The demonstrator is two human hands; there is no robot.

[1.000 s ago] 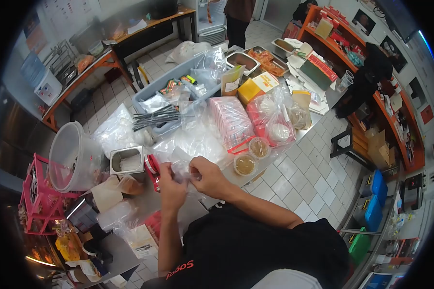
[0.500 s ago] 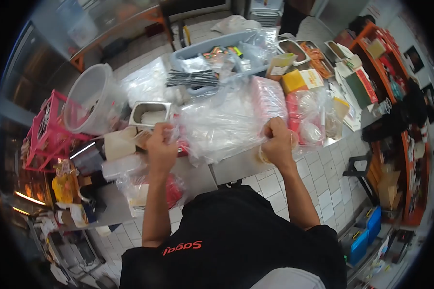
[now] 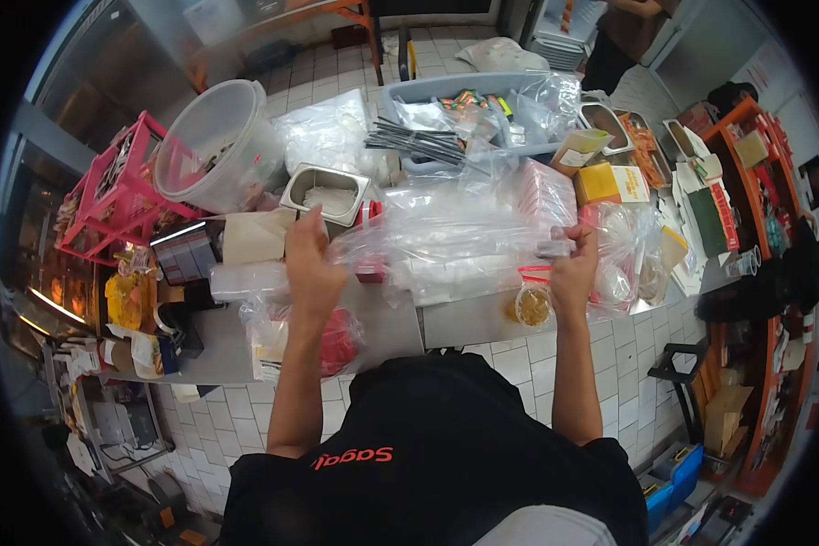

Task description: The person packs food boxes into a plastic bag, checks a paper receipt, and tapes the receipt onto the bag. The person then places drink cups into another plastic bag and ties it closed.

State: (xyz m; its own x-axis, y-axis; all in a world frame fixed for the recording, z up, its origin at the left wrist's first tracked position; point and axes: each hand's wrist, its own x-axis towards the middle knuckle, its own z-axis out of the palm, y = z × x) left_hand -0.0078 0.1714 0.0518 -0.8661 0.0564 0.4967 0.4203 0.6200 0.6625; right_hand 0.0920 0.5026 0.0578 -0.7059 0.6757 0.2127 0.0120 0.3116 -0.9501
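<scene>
A clear plastic bag (image 3: 464, 241) is stretched sideways above the worktable between my two hands. My left hand (image 3: 309, 259) is closed on its left end, beside a metal container (image 3: 326, 193) with whitish contents. The right end is gathered in the closed fingers of my right hand (image 3: 575, 264). Just below and left of that hand stands a clear cup (image 3: 532, 306) with amber contents and a red strip near its top. More clear plastic (image 3: 469, 280) lies under the stretched bag, and a pink-and-white wrapped stack (image 3: 546, 193) sits behind it.
A grey-blue bin (image 3: 400, 100) of packets stands at the back, with black straws (image 3: 409, 139) at its front. To the left are a large translucent tub (image 3: 214, 150) and a pink crate (image 3: 109, 196). A yellow box (image 3: 599, 185) sits right. Another person (image 3: 621, 41) stands beyond.
My hands have moved slightly apart, and the bag is pulled into a narrower band. The cup near my right hand shows more fully. The whole view has shifted, revealing more of the person behind.
</scene>
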